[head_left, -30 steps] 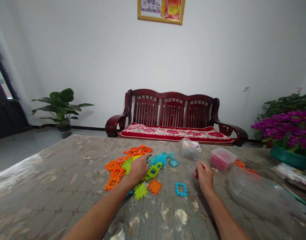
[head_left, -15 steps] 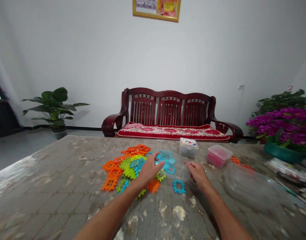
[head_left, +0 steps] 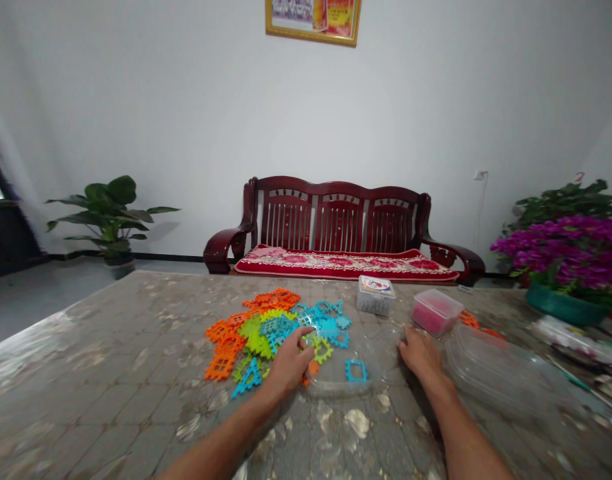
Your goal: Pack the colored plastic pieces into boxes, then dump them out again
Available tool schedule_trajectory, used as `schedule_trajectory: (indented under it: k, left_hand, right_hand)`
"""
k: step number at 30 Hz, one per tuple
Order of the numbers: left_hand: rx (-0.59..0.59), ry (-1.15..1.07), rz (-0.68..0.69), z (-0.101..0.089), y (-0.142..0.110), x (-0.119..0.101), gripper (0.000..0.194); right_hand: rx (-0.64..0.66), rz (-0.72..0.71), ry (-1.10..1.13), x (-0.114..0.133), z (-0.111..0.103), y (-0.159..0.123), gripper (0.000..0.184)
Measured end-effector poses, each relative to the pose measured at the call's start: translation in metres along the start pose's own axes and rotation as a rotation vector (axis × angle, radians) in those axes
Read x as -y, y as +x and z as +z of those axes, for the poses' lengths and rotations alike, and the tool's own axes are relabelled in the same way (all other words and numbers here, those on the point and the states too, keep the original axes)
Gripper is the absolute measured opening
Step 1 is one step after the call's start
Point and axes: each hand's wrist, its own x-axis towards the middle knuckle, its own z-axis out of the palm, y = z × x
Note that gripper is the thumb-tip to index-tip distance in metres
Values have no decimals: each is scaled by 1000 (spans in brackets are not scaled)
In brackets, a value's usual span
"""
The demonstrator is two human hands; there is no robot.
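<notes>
My left hand (head_left: 287, 365) lies over the near edge of a heap of interlocking plastic window-shaped tiles (head_left: 266, 330), its fingertips among the orange, green and blue pieces. Those fingers curl, but any grip is hidden. A clear plastic tray (head_left: 339, 383) lies right of that hand, with a blue square frame tile (head_left: 356, 371) showing through it. My right hand (head_left: 420, 353) rests palm down on the table, fingers apart and holding nothing. A large clear plastic lid (head_left: 496, 373) lies just to its right.
A small lidded box (head_left: 375, 295) and a pink-filled plastic box (head_left: 436, 311) stand at the far side of the marble-patterned table (head_left: 111, 347). Papers and a potted magenta flowering plant (head_left: 566, 260) are far right. A red wooden sofa (head_left: 341, 227) stands beyond.
The clear tray now lies flat in front of the heap, no longer at my right hand. My right hand has moved right, and my left hand has moved down onto the heap's near edge.
</notes>
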Motion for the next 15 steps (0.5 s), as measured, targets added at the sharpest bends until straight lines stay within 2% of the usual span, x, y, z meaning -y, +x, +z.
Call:
schedule_trajectory:
  k: [6, 11, 15]
  left_hand:
    - [5, -102, -75, 2, -16, 6, 52]
    - [-17, -169, -89, 2, -17, 12, 49]
    - [-38, -164, -63, 1, -18, 18, 47]
  right_hand:
    - [-47, 56, 86, 3, -8, 4, 38]
    - [-150, 134, 489, 6, -27, 16, 42]
    - [-267, 264, 877, 21, -50, 17, 53]
